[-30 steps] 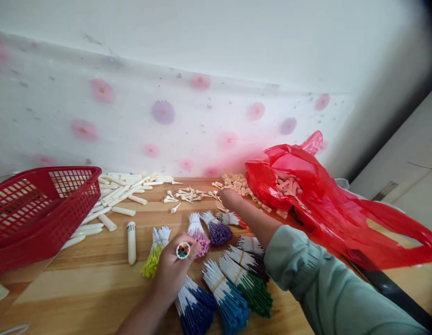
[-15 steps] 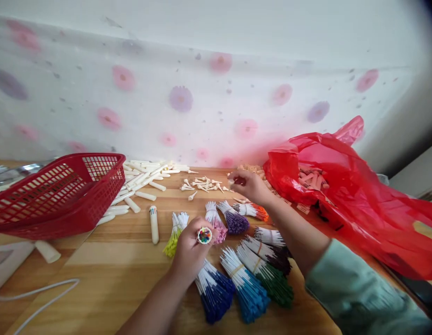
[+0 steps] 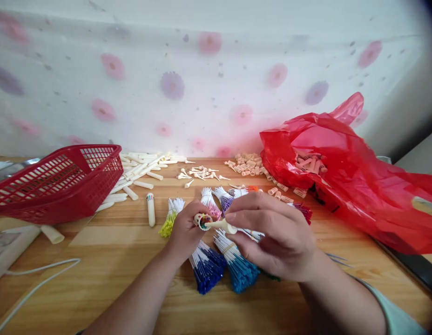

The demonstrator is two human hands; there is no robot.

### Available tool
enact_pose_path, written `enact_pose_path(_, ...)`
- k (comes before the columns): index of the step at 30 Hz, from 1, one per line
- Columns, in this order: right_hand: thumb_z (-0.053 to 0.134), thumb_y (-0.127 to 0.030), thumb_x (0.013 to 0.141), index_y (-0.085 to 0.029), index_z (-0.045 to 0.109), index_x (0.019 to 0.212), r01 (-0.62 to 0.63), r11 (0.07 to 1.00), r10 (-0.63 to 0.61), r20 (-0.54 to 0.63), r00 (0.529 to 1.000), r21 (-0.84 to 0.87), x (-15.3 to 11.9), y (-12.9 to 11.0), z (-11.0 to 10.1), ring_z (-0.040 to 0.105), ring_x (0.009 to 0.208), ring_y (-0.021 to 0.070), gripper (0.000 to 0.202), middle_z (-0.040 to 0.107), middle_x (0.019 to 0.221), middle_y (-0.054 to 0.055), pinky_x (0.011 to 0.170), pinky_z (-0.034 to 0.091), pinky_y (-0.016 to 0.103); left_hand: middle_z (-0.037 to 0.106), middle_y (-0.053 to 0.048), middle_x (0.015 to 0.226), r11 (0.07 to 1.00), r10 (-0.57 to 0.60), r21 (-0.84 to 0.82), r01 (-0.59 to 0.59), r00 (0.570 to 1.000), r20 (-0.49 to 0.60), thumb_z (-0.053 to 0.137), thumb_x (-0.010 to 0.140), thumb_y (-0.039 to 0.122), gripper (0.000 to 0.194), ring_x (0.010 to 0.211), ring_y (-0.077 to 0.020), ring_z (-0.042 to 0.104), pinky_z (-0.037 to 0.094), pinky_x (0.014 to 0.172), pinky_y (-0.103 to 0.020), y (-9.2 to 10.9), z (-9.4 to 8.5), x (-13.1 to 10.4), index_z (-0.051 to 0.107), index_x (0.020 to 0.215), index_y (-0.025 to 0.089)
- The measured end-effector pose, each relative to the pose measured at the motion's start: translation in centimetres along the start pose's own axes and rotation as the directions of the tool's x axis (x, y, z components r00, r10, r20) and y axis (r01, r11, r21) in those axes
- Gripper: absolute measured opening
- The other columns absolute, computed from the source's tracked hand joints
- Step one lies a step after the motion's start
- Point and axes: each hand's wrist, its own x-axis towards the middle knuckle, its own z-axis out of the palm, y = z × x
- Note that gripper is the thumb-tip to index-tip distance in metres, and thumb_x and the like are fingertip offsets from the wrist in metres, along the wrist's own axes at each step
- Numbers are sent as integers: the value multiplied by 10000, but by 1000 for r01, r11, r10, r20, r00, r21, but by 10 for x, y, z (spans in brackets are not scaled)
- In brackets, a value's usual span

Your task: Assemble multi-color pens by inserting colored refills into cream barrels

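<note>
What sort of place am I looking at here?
Probably a small handwork spot, possibly in a home. Bundles of coloured sticks and a heap of cream tubes lie on a wooden table; the flowered wall covering looks domestic.

My left hand (image 3: 184, 230) hides most of the barrel (image 3: 201, 223), leaving its mouth showing. The peg (image 3: 227, 227) in my right hand (image 3: 277, 235) meets that mouth; whether its tip is inside is too small to tell. My right hand covers nearly all the green bundle (image 3: 272, 275). Picture edges crop the basket (image 3: 79, 204), red bag (image 3: 362, 200) and my sleeve (image 3: 390, 304).
</note>
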Motion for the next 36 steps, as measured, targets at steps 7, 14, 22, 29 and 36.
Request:
enact_pose_path(7,599,-65,804,-121,613,994,26,985,-23,23,999,-172,-8,-2,11,637,803,171,199,670,903,113,695,550,284,543,9,659,997,-9,74,6,999,42,608,734,298,140,665,-169,523,397,619,-271,1,1,0,569,639,204)
enact_pose_path(14,576,-87,837,-127,599,992,6,976,4,42,999,-219,-10,2,17,626,806,172,162,677,924,110,699,544,301,509,16,637,993,31,116,-37,998,51,592,746,291,176,652,-161,500,378,603,-265,-4,0,2,531,610,197)
enact_pose_path(22,637,-191,842,-158,580,1000,-57,979,60,11,998,-197,-16,7,16,606,792,167,171,660,907,80,695,522,297,540,13,658,993,18,115,-26,998,66,611,709,260,111,663,-165,521,393,608,-266,-3,0,2,557,646,188)
enact_pose_path(29,671,-207,826,-144,592,982,-79,984,78,-13,997,-158,-18,9,14,590,775,159,186,647,868,70,687,498,284,549,21,659,994,18,103,-26,997,78,621,692,250,92,654,-157,525,390,605,-252,0,0,4,563,659,185)
enact_pose_path(36,650,-170,832,-104,633,917,-56,978,62,23,998,-199,-15,5,12,561,757,163,110,654,873,89,676,476,284,534,16,654,990,-16,140,0,994,109,569,716,263,108,659,-164,518,393,618,-264,4,0,3,545,647,184)
